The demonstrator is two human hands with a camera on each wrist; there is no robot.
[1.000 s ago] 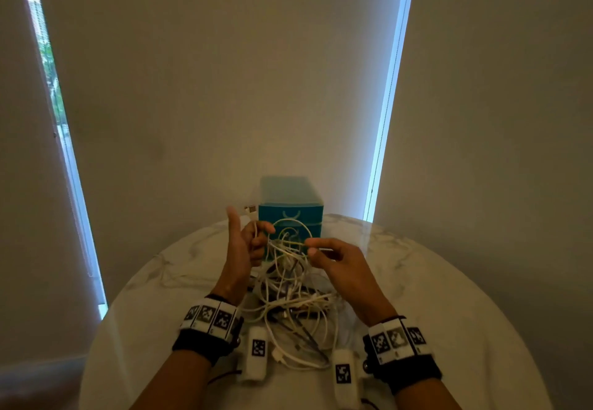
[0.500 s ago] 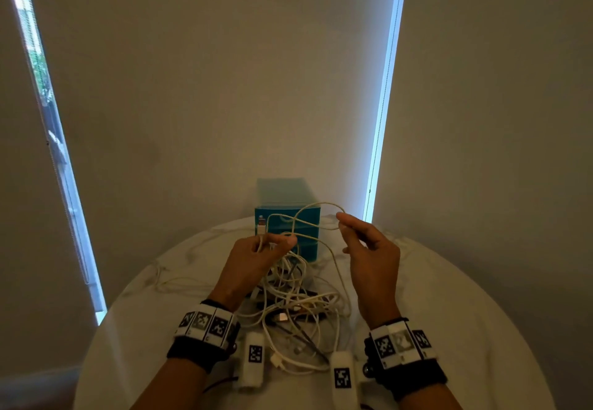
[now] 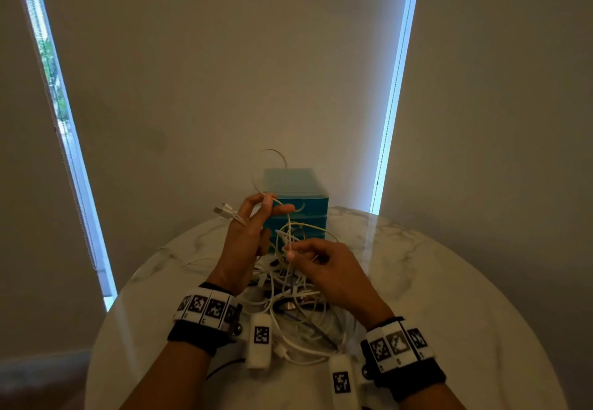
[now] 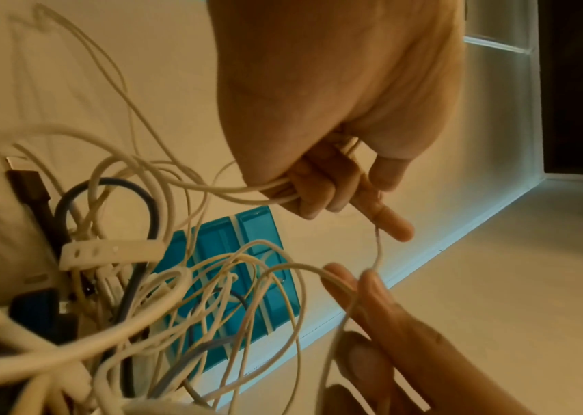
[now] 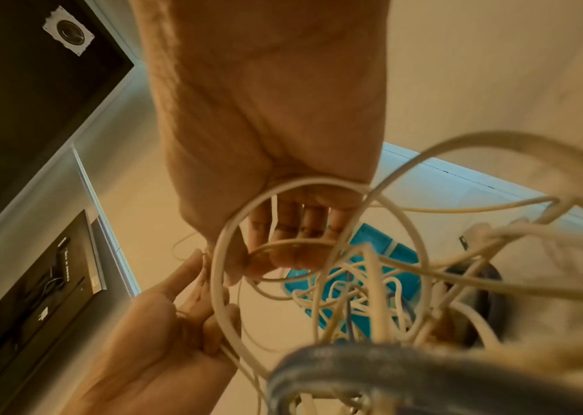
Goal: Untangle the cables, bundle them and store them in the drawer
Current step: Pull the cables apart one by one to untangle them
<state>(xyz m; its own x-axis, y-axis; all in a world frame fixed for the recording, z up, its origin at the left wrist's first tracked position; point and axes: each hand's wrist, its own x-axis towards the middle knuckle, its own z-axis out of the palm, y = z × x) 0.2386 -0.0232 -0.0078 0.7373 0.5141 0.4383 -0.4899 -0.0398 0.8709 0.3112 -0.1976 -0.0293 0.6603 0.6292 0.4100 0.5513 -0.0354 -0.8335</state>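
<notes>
A tangle of white, blue and dark cables (image 3: 288, 294) lies on the round marble table (image 3: 449, 281) in front of a teal drawer unit (image 3: 298, 204) with its drawers shut. My left hand (image 3: 256, 223) is raised in front of the unit. It grips a thin white cable (image 3: 289, 230), whose USB plug (image 3: 223, 210) sticks out to the left. My right hand (image 3: 296, 252), lower and close by, pinches the same thin cable where it runs down into the tangle. In the left wrist view my left hand (image 4: 318, 193) curls round two strands and my right fingertips (image 4: 364, 280) pinch one.
A loop of the cable (image 3: 272, 152) arcs up above the drawer unit. A white perforated strap (image 4: 112, 250) sits in the tangle. Closed blinds with bright window gaps (image 3: 394, 88) stand behind the table. The table edge curves round near my forearms.
My right hand dropped from up and to the right and came in next to the left hand. The left hand rose, the plug now points left, and a cable loop swung up over the unit.
</notes>
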